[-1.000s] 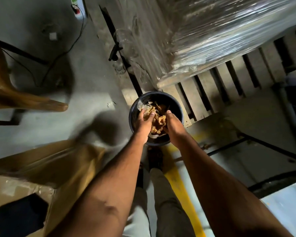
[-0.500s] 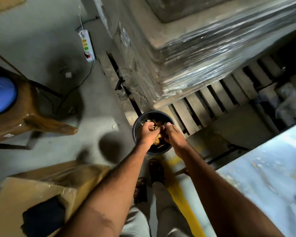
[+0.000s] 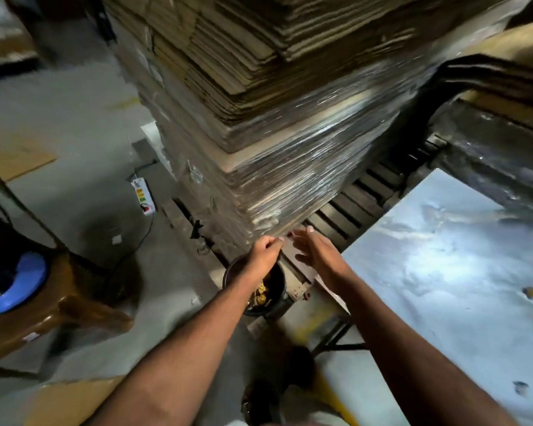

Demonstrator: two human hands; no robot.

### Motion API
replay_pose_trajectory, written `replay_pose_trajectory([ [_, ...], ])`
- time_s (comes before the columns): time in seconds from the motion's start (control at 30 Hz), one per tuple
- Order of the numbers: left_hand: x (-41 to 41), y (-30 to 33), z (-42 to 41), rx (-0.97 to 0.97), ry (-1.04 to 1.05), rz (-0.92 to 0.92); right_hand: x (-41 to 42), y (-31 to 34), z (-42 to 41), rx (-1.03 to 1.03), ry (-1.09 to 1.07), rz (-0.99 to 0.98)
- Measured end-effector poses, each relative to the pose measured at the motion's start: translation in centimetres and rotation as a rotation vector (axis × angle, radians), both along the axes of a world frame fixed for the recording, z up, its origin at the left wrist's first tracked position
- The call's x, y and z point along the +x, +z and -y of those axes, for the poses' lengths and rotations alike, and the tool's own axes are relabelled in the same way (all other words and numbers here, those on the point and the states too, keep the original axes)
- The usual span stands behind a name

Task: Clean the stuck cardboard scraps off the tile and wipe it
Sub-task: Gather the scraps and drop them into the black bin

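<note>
The pale glossy tile [image 3: 443, 272] lies at the right, with two small dark scraps [image 3: 530, 292] near its right edge. A black bucket [image 3: 279, 304] stands on the floor below my hands and holds brown cardboard scraps [image 3: 261, 296]. My left hand [image 3: 265, 253] hovers above the bucket's rim with fingers curled in; I see nothing in it. My right hand [image 3: 316, 252] is beside it, just off the tile's near corner, fingers straight and spread, holding nothing.
A tall shrink-wrapped stack of flat cardboard [image 3: 290, 149] on a wooden pallet [image 3: 351, 210] rises right behind the bucket. A brown stool [image 3: 74, 305] with a blue item stands at the left, near a power strip [image 3: 142, 194]. Flat cardboard [image 3: 74, 404] lies at bottom left.
Both hands have lifted out of the bucket and now hover above it. The right hand has opened. My view has tilted up and the tile fills more of the right side.
</note>
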State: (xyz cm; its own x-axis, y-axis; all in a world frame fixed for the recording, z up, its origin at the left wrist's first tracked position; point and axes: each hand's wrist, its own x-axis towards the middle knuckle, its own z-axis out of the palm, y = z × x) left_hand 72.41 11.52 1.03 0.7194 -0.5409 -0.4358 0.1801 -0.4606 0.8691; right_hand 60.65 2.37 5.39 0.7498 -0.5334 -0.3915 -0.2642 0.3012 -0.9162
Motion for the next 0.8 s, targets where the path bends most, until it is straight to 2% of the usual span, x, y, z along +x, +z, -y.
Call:
replay_pose_trajectory([
  [0.13, -6.4, 3.0, 3.5, -0.121, -0.203, 0.000, -7.8, 2.5, 2.3, -0.119, -0.138, 0.038],
  [0.27, -14.0, 5.7, 7.5, -0.157, -0.405, -0.010, -15.7, 3.3, 4.0, -0.181, -0.314, 0.046],
  [0.43, -23.9, 6.4, 11.9, -0.156, -0.593, -0.007, -26.1, 1.7, 6.0, -0.295, -0.496, 0.009],
  [0.53, -30.8, 5.2, 14.3, -0.122, -0.634, 0.002, -33.5, -0.5, 7.7, -0.436, -0.556, -0.093],
  [0.6, -35.7, 3.8, 15.4, -0.082, -0.704, 0.048, -38.5, -1.8, 8.9, -0.516, -0.566, -0.150],
  [0.73, -43.8, 0.5, 17.4, 0.028, -1.031, 0.284, -46.6, -4.6, 10.7, -0.480, -0.690, -0.209],
  [0.8, -46.3, 0.3, 18.7, 0.047, -1.111, 0.354, -49.5, -5.8, 11.2, -0.487, -0.740, -0.248],
])
